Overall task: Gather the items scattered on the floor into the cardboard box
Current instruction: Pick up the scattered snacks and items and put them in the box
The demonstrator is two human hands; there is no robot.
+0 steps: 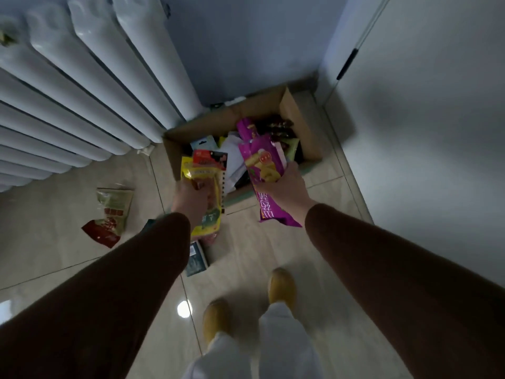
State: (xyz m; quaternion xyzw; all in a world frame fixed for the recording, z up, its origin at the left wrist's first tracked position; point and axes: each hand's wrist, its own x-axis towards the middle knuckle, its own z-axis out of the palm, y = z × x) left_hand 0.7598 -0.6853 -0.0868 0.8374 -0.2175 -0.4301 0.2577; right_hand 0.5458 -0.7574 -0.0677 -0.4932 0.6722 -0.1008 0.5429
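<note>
Left hand (pixel 191 199) clutching yellow packet (pixel 203 187) stack, right hand (pixel 284 188) gripping purple packet (pixel 263 170), both above cardboard box (pixel 297 119) near edge. Green-red packets (pixel 110 214) remain on floor (pixel 68 242).

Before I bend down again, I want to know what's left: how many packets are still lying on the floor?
3: a green packet left of the hands, a red one beside it, and a dark packet under the left arm. The arms may hide more.

Matt brown cardboard box (pixel 293 116); glossy plastic snack packets, purple (pixel 263 170) and yellow (pixel 203 173); polished, reflective floor tiles (pixel 246 258); smooth glossy white radiator (pixel 82 86); soft matt cloth sleeves (pixel 131 272).
</note>
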